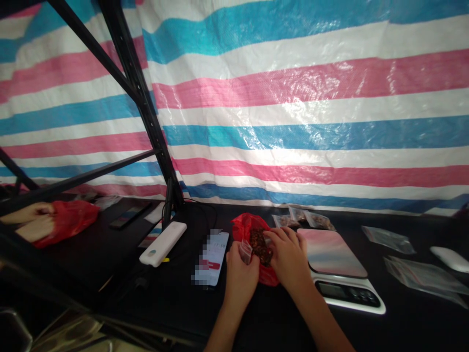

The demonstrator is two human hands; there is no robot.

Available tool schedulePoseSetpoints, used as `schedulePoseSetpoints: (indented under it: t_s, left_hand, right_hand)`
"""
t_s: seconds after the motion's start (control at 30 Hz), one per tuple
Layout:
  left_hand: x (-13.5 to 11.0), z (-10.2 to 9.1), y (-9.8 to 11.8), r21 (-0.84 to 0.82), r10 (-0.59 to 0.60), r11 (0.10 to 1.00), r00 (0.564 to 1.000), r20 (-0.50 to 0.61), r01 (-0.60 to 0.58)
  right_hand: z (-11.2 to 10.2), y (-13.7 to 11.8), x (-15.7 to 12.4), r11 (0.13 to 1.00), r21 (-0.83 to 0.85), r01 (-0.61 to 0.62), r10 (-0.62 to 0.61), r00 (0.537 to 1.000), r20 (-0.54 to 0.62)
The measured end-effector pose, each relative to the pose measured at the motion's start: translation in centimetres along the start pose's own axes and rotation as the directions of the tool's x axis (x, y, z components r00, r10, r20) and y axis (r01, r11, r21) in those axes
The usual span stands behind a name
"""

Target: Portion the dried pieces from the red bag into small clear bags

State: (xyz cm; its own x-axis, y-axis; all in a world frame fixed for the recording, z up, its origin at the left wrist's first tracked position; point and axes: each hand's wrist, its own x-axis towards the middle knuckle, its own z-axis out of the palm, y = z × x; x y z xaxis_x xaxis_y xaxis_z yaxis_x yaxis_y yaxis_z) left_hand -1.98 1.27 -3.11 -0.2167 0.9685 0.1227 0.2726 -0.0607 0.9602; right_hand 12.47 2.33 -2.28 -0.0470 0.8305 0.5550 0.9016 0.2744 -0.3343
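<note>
A red plastic bag (245, 222) lies open on the black tabletop, with dark reddish-brown dried pieces (259, 243) heaped at its mouth. My left hand (242, 269) is closed at the left of the heap, pinching a small clear zip bag (245, 250). From the right, my right hand (287, 254) reaches over the heap with curled fingers, its fingertips against the pieces. What those fingers hold, if anything, is hidden. Just right of it stands a white kitchen scale (348, 298) with a shiny square plate.
Several filled zip bags (308, 218) lie behind the scale. Flat zip bags (425, 276) and a white rounded object (450, 258) are at the right. A phone (218, 259) and a white power bank (163, 244) lie left. Beyond the black metal frame (146, 107), another person's hands (36, 220) hold a red bag.
</note>
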Motion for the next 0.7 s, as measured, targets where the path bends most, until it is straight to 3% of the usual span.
schedulePoseSetpoints:
  t_s: [0.17,0.27,0.43,0.63,0.7]
  left_hand:
    - [0.0,0.6,0.7,-0.118,0.003,0.993,0.998,0.062,0.004]
    - [-0.1,0.7,1.0,-0.180,0.000,0.984,0.997,0.077,0.014]
    - [0.6,0.8,0.4,-0.232,-0.049,0.971,0.998,0.050,0.059]
    - [-0.4,-0.2,0.2,-0.127,-0.021,0.992,0.999,-0.026,0.018]
    - [-1.3,-0.8,0.5,0.024,0.034,0.999,0.999,-0.032,-0.033]
  right_hand:
    - [-0.1,-0.4,0.7,0.997,0.047,-0.053,0.047,0.992,0.117]
    - [-0.7,-0.7,0.7,0.992,0.120,-0.041,0.016,0.979,0.202]
    - [-1.9,-0.5,0.1,0.989,0.142,0.037,-0.069,0.973,0.222]
    - [-2.8,0.3,-0.2,0.991,0.123,0.060,-0.086,0.972,0.220]
    - [-2.8,0.5,-0.3,0.992,0.114,0.057,-0.079,0.976,0.201]
